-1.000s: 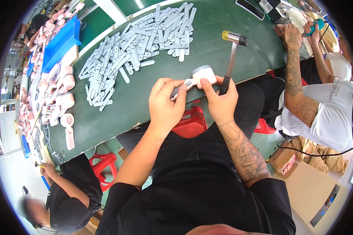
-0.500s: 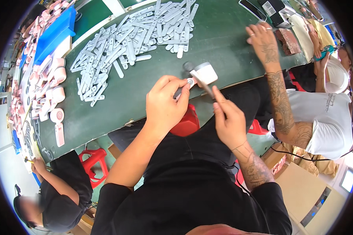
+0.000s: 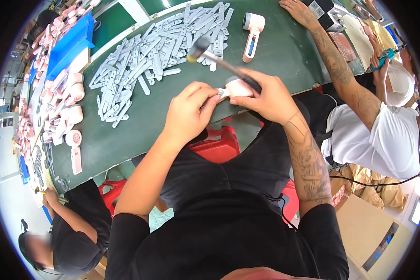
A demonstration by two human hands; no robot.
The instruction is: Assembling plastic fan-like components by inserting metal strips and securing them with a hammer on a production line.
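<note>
My left hand (image 3: 190, 111) is closed, thumb and fingertips pinching the narrow end of a pink-and-white piece (image 3: 238, 88) shaped like a shower head. Its round head lies under the fingers and thumb of my right hand (image 3: 271, 97), which appears to steady it. That same hand grips a hammer (image 3: 231, 68) by its dark handle; the hammer's dark head with a yellow face points to the far left, above the table. Part of the piece is hidden by my fingers. Beyond it lies a similar pink piece (image 3: 252, 39) with a grey cap and a blue strip along its handle.
A large heap of grey strips (image 3: 154, 51) covers the far part of the green table (image 3: 126, 149). Pink pieces (image 3: 74, 114) and a blue tray (image 3: 72, 44) line the left. A co-worker's tattooed arm (image 3: 340, 70) reaches across at right; another person (image 3: 74, 233) sits lower left.
My right hand has come up over the held piece, and the hammer head has swung farther away and left. The co-worker's arm moved back, and a pink piece now lies at the far side.
</note>
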